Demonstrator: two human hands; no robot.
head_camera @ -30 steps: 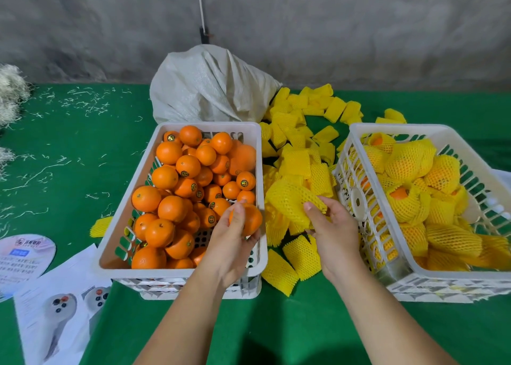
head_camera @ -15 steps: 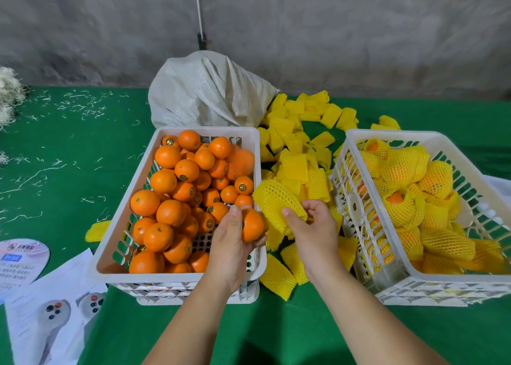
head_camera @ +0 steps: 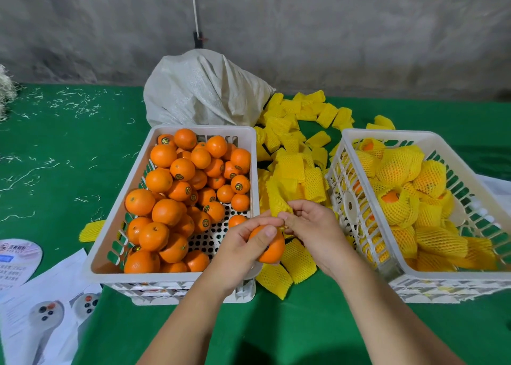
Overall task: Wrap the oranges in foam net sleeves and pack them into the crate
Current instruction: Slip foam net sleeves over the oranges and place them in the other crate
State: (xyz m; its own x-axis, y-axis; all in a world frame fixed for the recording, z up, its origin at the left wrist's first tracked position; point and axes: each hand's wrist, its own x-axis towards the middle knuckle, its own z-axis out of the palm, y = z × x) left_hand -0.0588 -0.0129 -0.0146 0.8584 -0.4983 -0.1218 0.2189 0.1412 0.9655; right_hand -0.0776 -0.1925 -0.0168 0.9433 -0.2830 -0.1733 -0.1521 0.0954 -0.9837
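My left hand (head_camera: pixel 243 243) grips a bare orange (head_camera: pixel 269 250) just past the near right corner of the left white crate (head_camera: pixel 110 218), which holds many loose oranges (head_camera: pixel 177 187). My right hand (head_camera: pixel 312 226) pinches a yellow foam net sleeve (head_camera: pixel 276 198) right above that orange; the sleeve stands up behind the fingertips. Both hands meet between the two crates. The right white crate (head_camera: pixel 359 140) holds several oranges wrapped in yellow net sleeves (head_camera: pixel 401 210).
A pile of loose yellow sleeves (head_camera: pixel 293 154) covers the green table (head_camera: pixel 69 157) between the crates, with more under my hands. A white woven sack (head_camera: pixel 204 93) lies behind the left crate. Printed papers (head_camera: pixel 41 304) lie at the near left. One sleeve (head_camera: pixel 90 229) sits left of the crate.
My left hand lifted the orange out of the left crate and brought it rightwards. My right hand carried the sleeve from the pile leftwards to meet it.
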